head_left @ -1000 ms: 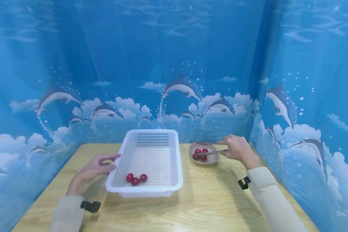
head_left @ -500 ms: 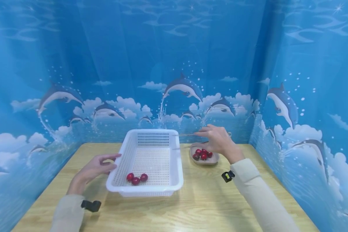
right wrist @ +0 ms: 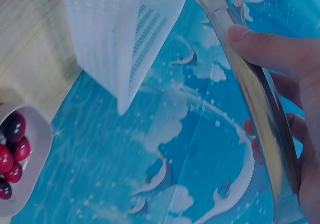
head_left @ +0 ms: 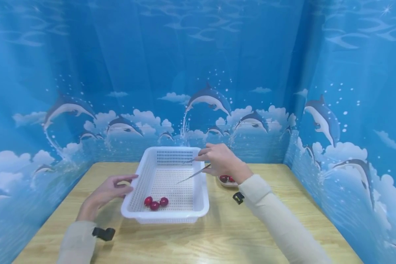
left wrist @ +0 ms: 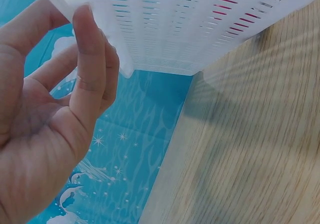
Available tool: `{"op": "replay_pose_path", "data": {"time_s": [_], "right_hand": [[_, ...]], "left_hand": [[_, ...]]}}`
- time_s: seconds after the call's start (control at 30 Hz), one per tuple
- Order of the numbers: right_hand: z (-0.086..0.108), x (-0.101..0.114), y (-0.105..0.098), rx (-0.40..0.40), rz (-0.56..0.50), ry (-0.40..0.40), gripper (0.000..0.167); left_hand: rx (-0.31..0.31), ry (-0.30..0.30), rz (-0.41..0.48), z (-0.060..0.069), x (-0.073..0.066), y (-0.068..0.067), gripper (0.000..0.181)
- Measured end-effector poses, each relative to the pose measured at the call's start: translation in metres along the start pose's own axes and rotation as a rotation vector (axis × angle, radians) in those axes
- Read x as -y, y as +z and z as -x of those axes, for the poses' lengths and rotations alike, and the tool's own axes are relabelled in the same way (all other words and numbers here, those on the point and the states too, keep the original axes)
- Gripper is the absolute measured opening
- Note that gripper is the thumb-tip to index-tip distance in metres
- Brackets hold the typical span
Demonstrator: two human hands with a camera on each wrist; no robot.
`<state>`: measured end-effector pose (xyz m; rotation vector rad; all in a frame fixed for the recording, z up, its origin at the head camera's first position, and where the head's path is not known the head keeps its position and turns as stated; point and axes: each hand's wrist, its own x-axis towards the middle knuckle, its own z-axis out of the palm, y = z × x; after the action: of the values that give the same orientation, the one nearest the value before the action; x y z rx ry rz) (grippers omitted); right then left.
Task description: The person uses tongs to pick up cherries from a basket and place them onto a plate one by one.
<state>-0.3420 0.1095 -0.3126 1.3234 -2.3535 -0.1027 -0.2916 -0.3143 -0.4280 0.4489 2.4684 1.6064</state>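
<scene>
A white plastic basket (head_left: 202, 190) stands on the table with three cherries (head_left: 154, 205) near its front left. At its left rim is my left hand (head_left: 110, 190), finger and thumb gripping the edge; the left wrist view shows the fingers (left wrist: 90, 54) against the rim. My right hand (head_left: 219, 159) is above the basket's right rim and holds metal tongs (right wrist: 255, 99). The arms of the tongs stand apart over the basket, and no cherry shows between them. Beyond the right hand, a small pale bowl (right wrist: 42, 144) holds several cherries (right wrist: 15, 149); the hand partly hides it in the head view.
A light wooden table (head_left: 217, 242) lies under everything. Blue curtains (head_left: 257, 66) printed with dolphins enclose its back and sides. Black wrist cameras (head_left: 103, 234) sit at both cuffs.
My right hand has moved the tongs leftward from the bowl to over the basket, swinging their tips toward its middle. The left hand and the basket stay put.
</scene>
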Motion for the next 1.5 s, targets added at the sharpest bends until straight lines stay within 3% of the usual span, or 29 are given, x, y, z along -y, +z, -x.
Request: {"op": "replay_pose_path", "data": {"time_s": [0.33, 0.67, 0.87, 1.17, 1.5], "right_hand": [[-0.034, 0.027, 0.008, 0.147, 0.062, -0.077, 0.039], [-0.060, 0.056, 0.019, 0.327, 0.188, -0.157, 0.034], [-0.070, 0.068, 0.023, 0.386, 0.212, -0.186, 0.031], [-0.071, 0.074, 0.029, 0.402, 0.236, -0.226, 0.017], [-0.061, 0.062, 0.014, 0.325, 0.236, -0.221, 0.025]], "left_hand": [[-0.005, 0.002, -0.025, 0.001, -0.002, 0.000, 0.060], [-0.024, -0.019, -0.038, 0.000, -0.002, 0.001, 0.060], [-0.018, -0.014, -0.023, -0.001, 0.000, 0.000, 0.061], [0.010, 0.023, 0.008, -0.001, 0.003, 0.000, 0.061], [0.012, 0.029, 0.012, -0.001, 0.004, -0.001, 0.060]]}}
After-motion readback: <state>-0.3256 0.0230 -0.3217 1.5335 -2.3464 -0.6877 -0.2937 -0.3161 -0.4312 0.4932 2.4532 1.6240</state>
